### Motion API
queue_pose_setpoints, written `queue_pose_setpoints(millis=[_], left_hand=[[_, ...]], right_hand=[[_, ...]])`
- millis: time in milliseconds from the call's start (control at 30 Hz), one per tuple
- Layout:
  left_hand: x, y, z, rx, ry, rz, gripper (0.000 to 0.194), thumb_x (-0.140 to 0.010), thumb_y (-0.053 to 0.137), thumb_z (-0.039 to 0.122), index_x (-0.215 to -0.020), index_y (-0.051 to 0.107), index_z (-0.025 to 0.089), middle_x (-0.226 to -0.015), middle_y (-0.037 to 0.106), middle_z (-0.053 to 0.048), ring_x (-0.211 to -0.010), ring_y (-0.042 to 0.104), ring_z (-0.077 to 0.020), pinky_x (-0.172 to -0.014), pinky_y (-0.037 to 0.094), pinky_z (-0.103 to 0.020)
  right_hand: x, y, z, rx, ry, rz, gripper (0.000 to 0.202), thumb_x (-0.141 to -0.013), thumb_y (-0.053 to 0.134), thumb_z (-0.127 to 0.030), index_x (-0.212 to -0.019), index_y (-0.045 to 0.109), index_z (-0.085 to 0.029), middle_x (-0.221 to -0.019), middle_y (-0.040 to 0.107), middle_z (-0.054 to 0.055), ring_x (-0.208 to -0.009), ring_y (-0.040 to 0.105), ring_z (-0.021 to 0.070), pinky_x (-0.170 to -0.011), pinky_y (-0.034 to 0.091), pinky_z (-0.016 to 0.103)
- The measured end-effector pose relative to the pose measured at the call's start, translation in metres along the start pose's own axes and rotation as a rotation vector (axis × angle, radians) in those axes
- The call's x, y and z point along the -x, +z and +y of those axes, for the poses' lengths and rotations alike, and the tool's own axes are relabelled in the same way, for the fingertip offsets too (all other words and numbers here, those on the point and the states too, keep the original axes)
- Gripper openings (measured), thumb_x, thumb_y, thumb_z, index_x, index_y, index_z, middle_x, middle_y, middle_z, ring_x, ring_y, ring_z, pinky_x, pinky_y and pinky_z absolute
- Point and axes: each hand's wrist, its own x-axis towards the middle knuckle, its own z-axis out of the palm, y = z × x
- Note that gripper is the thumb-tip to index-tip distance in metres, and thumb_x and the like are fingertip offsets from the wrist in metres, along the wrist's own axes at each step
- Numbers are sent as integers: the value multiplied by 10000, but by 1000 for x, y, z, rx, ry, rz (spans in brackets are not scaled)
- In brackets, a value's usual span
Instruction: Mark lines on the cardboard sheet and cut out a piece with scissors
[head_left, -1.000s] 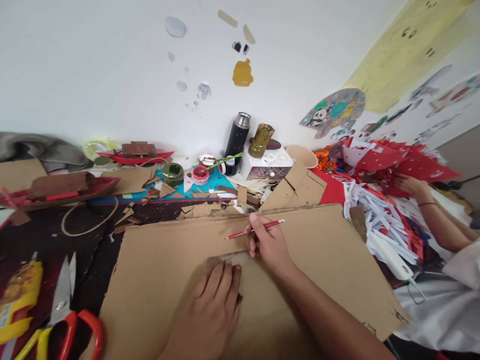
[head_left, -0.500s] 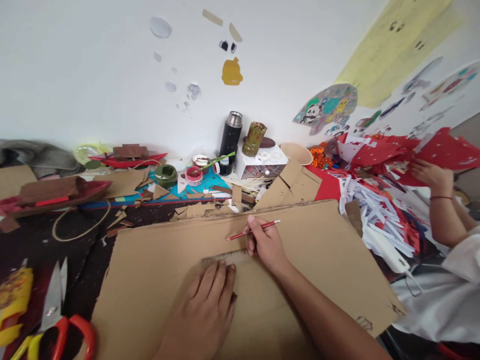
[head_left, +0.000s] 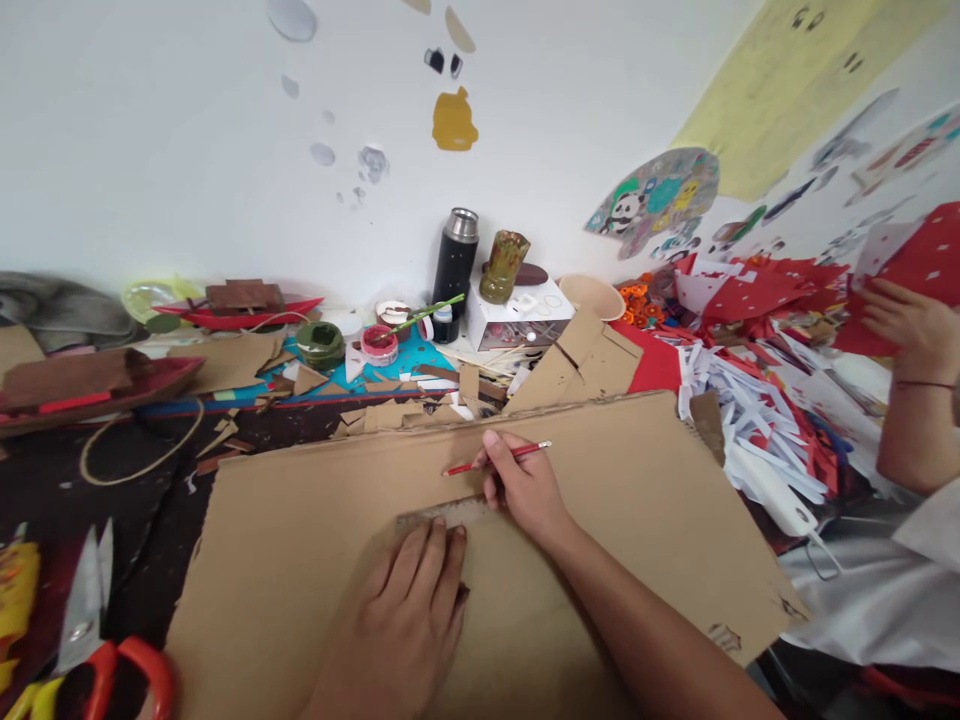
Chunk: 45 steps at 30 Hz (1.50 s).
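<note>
A large brown cardboard sheet [head_left: 300,540] lies in front of me on the dark table. My left hand [head_left: 409,600] rests flat on it, fingers stretched forward and pressing down a short, worn, translucent ruler [head_left: 450,512]. Part of the ruler is hidden beneath the fingertips. My right hand [head_left: 521,490] is closed round a red pencil [head_left: 534,448], held just beyond the ruler. The pencil's tip points left, close over the cardboard; whether it touches is unclear.
Scissors [head_left: 86,620] with red handles lie at the left. Behind the sheet stand paint jars [head_left: 379,345], a black flask [head_left: 456,260], cardboard scraps and model boats [head_left: 240,305]. A glue gun [head_left: 772,495] lies right, near another person's hand [head_left: 904,320] holding red paper.
The view has shifted slightly, moving most things a little left and up. My hands keep nearly the same pose on the cardboard. The other person's hand has moved right with the red paper.
</note>
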Motion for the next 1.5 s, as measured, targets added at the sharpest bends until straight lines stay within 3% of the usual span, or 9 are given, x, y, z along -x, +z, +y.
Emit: queue_pose_setpoints(millis=[1500], left_hand=[[0,0,-1,14,15,-6,468,-1105,493,356,-1412,707,74,-1369,778,-218,-1319,646,-357,-1201,353,-501]], right_hand=[[2,0,-3,9,40,4,706,-882,654,-905,-761,643,-209,-446,550,-44,-369,451,106,-395,307,222]])
